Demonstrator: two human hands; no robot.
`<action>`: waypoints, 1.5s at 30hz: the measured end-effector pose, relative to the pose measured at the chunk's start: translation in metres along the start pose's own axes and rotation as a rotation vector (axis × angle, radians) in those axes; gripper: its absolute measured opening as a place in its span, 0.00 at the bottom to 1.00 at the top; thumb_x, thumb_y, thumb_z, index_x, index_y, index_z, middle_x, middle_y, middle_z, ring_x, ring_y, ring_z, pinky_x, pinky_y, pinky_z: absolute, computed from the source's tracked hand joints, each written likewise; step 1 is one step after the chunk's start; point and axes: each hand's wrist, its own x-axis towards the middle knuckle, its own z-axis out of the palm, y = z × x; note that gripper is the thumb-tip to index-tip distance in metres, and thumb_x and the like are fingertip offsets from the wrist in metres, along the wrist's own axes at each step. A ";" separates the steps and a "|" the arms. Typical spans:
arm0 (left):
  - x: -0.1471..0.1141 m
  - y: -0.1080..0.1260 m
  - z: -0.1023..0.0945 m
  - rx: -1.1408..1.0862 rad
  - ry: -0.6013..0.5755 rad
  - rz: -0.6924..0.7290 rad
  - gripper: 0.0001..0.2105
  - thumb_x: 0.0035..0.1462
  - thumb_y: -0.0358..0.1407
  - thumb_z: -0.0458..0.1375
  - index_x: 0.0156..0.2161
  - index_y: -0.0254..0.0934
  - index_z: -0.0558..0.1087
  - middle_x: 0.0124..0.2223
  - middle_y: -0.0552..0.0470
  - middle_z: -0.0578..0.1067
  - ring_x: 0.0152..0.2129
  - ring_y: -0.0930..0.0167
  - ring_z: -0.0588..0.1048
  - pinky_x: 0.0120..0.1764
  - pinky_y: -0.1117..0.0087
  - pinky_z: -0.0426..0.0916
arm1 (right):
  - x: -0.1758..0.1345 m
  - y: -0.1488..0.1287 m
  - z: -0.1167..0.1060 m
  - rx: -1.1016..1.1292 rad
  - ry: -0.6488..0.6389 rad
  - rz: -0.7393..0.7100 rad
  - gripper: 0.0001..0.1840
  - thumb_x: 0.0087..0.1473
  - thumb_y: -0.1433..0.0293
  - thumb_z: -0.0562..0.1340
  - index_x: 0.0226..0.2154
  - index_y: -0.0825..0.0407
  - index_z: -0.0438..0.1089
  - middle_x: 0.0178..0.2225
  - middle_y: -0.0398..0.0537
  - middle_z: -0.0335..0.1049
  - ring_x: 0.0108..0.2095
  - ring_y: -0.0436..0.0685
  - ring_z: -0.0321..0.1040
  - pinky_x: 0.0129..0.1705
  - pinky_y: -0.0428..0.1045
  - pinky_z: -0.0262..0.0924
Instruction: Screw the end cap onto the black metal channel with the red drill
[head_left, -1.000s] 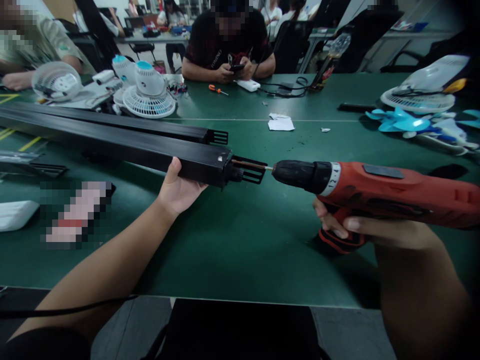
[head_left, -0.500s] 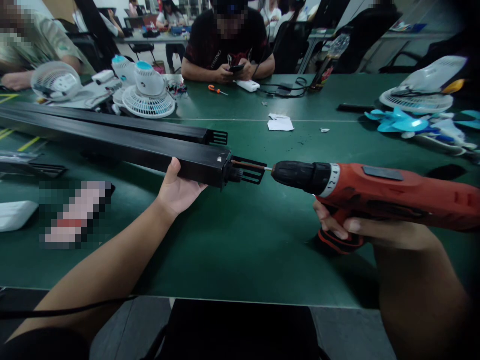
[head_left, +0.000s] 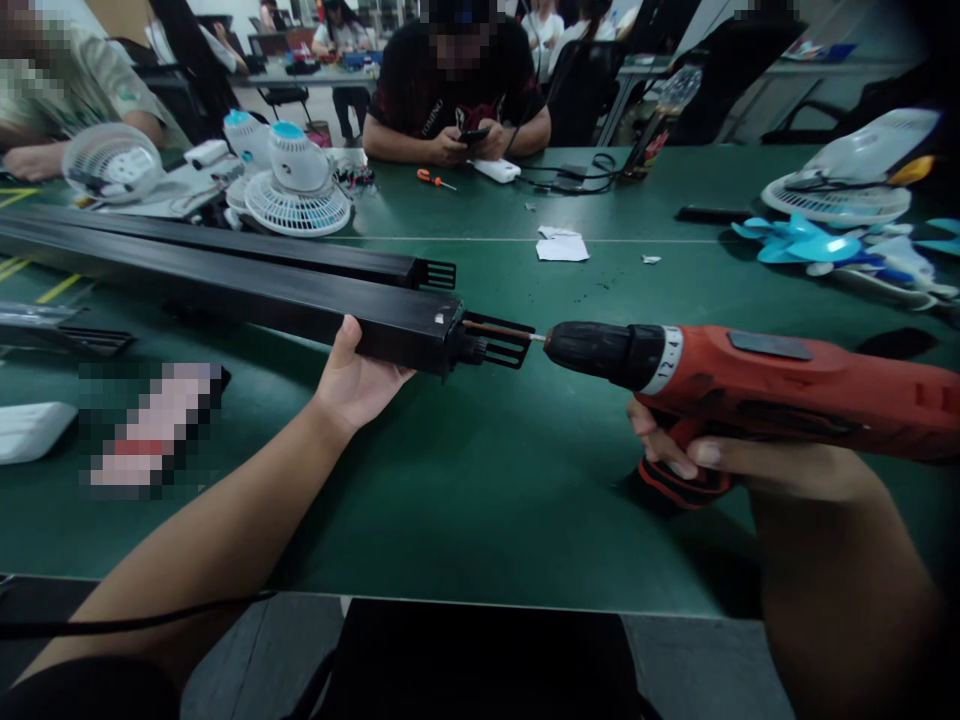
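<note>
My left hand point(head_left: 364, 385) grips a long black rectangular housing point(head_left: 300, 305) near its right end, thumb on the near side and fingers underneath. From that end sticks a slotted black bracket point(head_left: 510, 345) beside a small ribbed black knob point(head_left: 471, 350). A red cordless drill point(head_left: 780, 385) is in my right hand point(head_left: 750, 465), its fingers wrapped around the handle. The drill's long thin bit point(head_left: 538, 338) runs along the bracket toward the end of the housing; its tip is hard to make out. A second black housing point(head_left: 360, 260) lies just behind the first.
Fan parts point(head_left: 296, 200) stand at the back left, and blue fan blades point(head_left: 795, 240) lie at the right. An orange screwdriver point(head_left: 431, 178), white paper point(head_left: 562, 245) and a bottle point(head_left: 652, 140) are farther back. Across the table sits a person point(head_left: 457, 90) holding a phone.
The drill's body has shifted very slightly to the right. My left hand and the housing look the same as before.
</note>
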 end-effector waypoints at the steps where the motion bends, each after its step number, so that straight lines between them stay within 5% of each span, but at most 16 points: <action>1: 0.000 0.000 0.000 -0.002 -0.006 -0.004 0.43 0.70 0.68 0.80 0.78 0.46 0.84 0.78 0.41 0.88 0.89 0.41 0.72 0.74 0.51 0.88 | 0.000 0.000 0.000 -0.001 0.002 0.001 0.14 0.75 0.54 0.84 0.55 0.42 0.93 0.32 0.49 0.85 0.22 0.54 0.74 0.21 0.47 0.73; 15: 0.000 0.001 -0.001 0.020 0.016 -0.005 0.43 0.70 0.68 0.79 0.78 0.45 0.83 0.79 0.40 0.87 0.88 0.41 0.73 0.71 0.52 0.89 | 0.001 0.000 0.001 0.018 0.006 0.009 0.16 0.73 0.55 0.86 0.54 0.45 0.93 0.34 0.49 0.85 0.22 0.53 0.73 0.20 0.47 0.74; 21: 0.000 0.001 -0.003 0.011 -0.008 -0.021 0.48 0.69 0.68 0.80 0.84 0.48 0.78 0.79 0.40 0.87 0.88 0.39 0.72 0.78 0.44 0.85 | 0.002 -0.003 0.003 0.021 0.018 -0.021 0.14 0.74 0.55 0.85 0.53 0.45 0.93 0.35 0.49 0.84 0.21 0.51 0.72 0.19 0.46 0.72; 34: -0.001 -0.005 0.001 0.047 0.054 0.032 0.47 0.67 0.73 0.79 0.78 0.43 0.83 0.79 0.37 0.86 0.88 0.39 0.72 0.74 0.49 0.87 | -0.002 -0.004 0.002 0.000 -0.016 -0.003 0.12 0.75 0.57 0.83 0.56 0.41 0.93 0.29 0.46 0.79 0.20 0.56 0.69 0.18 0.52 0.71; 45: -0.006 -0.004 -0.004 -0.003 0.017 0.035 0.48 0.66 0.74 0.80 0.78 0.47 0.83 0.76 0.43 0.90 0.87 0.43 0.74 0.76 0.51 0.84 | -0.003 -0.002 0.000 0.003 -0.097 -0.059 0.11 0.80 0.61 0.80 0.59 0.46 0.91 0.31 0.46 0.80 0.24 0.55 0.75 0.21 0.46 0.75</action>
